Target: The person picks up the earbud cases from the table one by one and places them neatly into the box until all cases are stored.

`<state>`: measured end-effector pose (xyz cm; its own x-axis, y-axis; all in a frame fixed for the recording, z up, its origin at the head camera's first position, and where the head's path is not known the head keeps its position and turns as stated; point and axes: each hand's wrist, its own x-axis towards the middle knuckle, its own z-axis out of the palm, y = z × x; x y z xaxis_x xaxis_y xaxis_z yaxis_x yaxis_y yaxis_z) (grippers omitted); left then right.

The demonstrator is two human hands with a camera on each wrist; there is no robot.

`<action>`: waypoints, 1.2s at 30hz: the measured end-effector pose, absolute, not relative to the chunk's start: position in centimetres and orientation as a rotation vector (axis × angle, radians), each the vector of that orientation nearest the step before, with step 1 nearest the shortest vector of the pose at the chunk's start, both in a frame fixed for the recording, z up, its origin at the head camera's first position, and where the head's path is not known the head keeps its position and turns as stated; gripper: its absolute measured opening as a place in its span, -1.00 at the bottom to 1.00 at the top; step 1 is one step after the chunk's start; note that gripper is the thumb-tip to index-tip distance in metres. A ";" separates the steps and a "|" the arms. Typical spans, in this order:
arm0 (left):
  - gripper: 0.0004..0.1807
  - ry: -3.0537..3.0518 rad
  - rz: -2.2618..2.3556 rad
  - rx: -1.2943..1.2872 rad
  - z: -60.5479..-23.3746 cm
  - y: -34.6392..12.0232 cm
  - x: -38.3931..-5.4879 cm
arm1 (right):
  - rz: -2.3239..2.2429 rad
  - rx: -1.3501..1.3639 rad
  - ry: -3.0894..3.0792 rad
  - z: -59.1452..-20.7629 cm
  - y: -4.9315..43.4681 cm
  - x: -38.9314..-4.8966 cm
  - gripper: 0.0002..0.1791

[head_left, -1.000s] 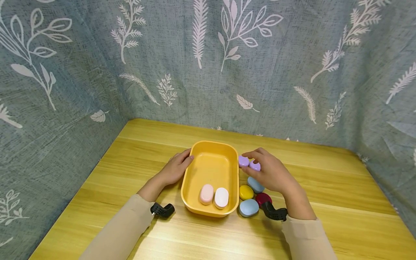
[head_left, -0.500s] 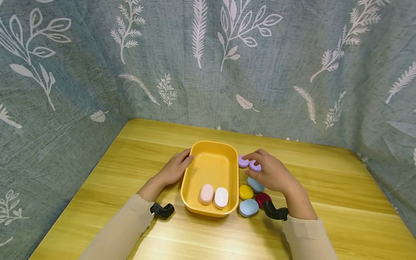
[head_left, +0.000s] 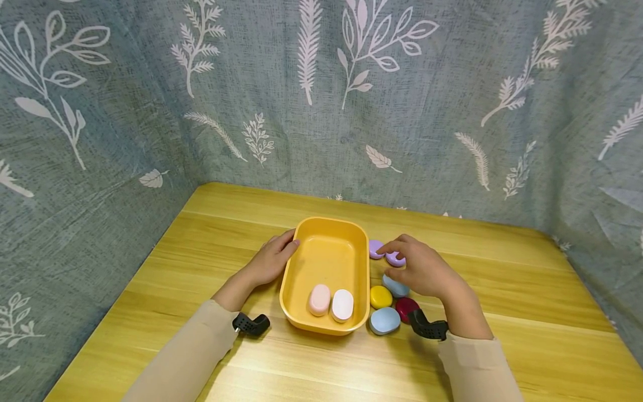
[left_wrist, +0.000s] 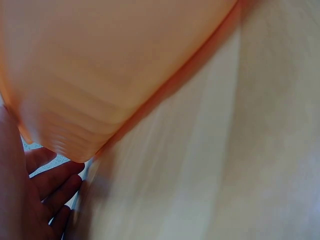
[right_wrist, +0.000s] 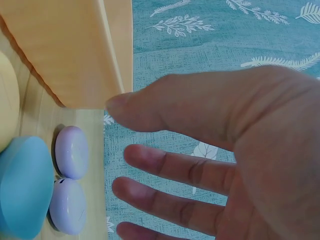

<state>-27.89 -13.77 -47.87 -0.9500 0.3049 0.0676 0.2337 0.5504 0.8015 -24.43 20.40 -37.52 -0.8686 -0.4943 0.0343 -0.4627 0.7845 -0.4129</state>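
Observation:
My left hand grips the left side of a yellow plastic bin, thumb over its rim. In the left wrist view, the fingers lie along the bin's outer end. Inside the bin lie a pink oval case and a white oval case. My right hand hovers right of the bin with fingers apart, holding nothing. Under its fingertips are two small purple oval pieces, partly hidden in the head view. A blue oval piece lies below the thumb.
Closer to me, right of the bin, lie a yellow round piece, a dark red piece and another blue oval piece. A wooden table carries everything. A blue-grey leaf-patterned curtain hangs behind it and along both sides.
My right hand's thumb and fingers have spread apart, and the hand has moved slightly right and toward me. The right purple piece has shifted slightly right. My left hand and the bin stay put.

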 end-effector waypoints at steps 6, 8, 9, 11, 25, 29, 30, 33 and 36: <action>-0.35 2.688 1.381 0.477 -47.8 -13.8 -27.8 | -0.613 -0.731 2.830 -37.4 20.6 -24.3 -0.64; -0.34 2.687 1.384 0.480 -47.8 -13.8 -27.8 | -0.605 -0.707 2.805 -37.4 20.6 -24.3 -0.63; -0.34 2.686 1.389 0.483 -47.8 -13.8 -27.8 | -0.603 -0.693 2.795 -37.4 20.7 -24.3 -0.63; -0.34 2.689 1.393 0.484 -47.8 -13.8 -27.9 | -0.590 -0.675 2.779 -37.4 20.7 -24.3 -0.62; -0.35 2.699 1.413 0.458 -47.9 -13.7 -27.8 | -0.538 -0.691 2.702 -37.9 20.7 -24.8 -0.62; -0.34 2.686 1.415 0.465 -47.9 -13.7 -27.8 | -0.544 -0.699 2.675 -38.1 20.7 -24.8 -0.57; -0.33 2.686 1.414 0.469 -47.9 -13.8 -27.8 | -0.547 -0.699 2.668 -38.1 20.7 -24.9 -0.55; -0.32 2.678 1.407 0.464 -47.9 -13.8 -27.9 | -0.552 -0.693 2.653 -38.3 20.7 -25.0 -0.55; -0.33 2.672 1.408 0.468 -47.9 -13.8 -27.9 | -0.555 -0.690 2.646 -38.5 20.8 -25.0 -0.57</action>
<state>-27.92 -13.83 -47.94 -0.9495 0.3066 0.0666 0.2283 0.5293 0.8171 -25.05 20.84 -38.48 -0.8202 -0.5234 -0.2308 -0.3865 0.8045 -0.4511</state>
